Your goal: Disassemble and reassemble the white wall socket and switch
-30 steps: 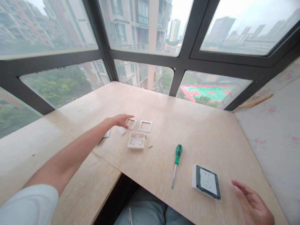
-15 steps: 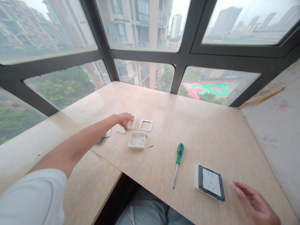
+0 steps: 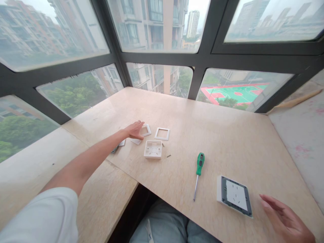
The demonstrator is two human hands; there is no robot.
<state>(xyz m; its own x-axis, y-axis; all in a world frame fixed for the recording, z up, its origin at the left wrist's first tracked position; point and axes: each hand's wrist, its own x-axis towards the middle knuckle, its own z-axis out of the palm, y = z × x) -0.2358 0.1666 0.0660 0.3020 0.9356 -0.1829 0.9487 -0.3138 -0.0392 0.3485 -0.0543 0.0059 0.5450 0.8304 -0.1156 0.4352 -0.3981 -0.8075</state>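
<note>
My left hand [image 3: 136, 130] reaches out at the left edge of a white square frame [image 3: 145, 130], its fingers apart; whether it touches the frame is hard to tell. A second white frame [image 3: 162, 134] lies just right of it. Nearer to me is an open white back box [image 3: 153, 150], with small screws [image 3: 168, 156] beside it. My right hand [image 3: 286, 216] is at the lower right, fingers loosely curled and apart, holding nothing. To its left sits a socket [image 3: 236, 195] with a grey surround on a white box.
A green-handled screwdriver [image 3: 200, 163] lies between the back box and the socket. Under my left wrist are a white plate [image 3: 136, 141] and another part [image 3: 115, 148]. Dark window frames border the stone ledge [image 3: 177, 114]; a wall stands right.
The view has shifted slightly, so the objects appear further right. My left hand's fingers have spread wider beside the left frame. My right hand stays beside the socket.
</note>
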